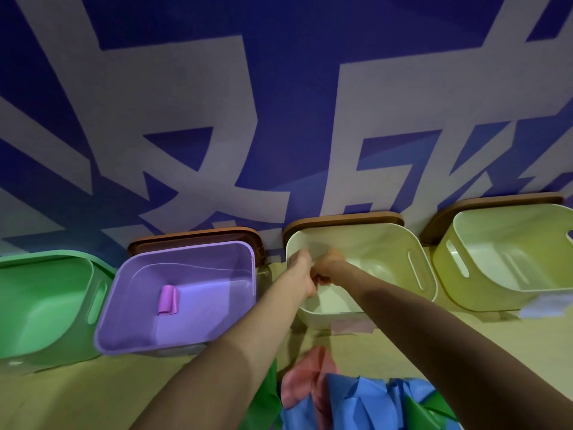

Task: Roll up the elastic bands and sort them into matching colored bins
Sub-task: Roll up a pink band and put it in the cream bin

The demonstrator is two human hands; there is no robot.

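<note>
My left hand point(302, 270) and my right hand point(331, 268) meet over the cream bin point(424, 271), fingers curled. Together they grip a small rolled pink band point(322, 279), mostly hidden by the fingers. A rolled purple band point(168, 300) lies on the floor of the purple bin point(130, 321). A green bin point(102, 293) stands at the far left and a yellow-green bin point(446, 268) at the far right. Near the bottom edge lies a loose pile of bands: pink point(305, 380), blue point(359, 401) and green point(266, 398).
The bins stand in a row against a blue and grey patterned wall point(279, 119), on a pale tabletop point(93, 392). Brown lids point(198, 235) stand behind three bins. A pink tag point(352, 327) sits at the cream bin's front and a light blue tag point(541, 305) by the yellow-green bin.
</note>
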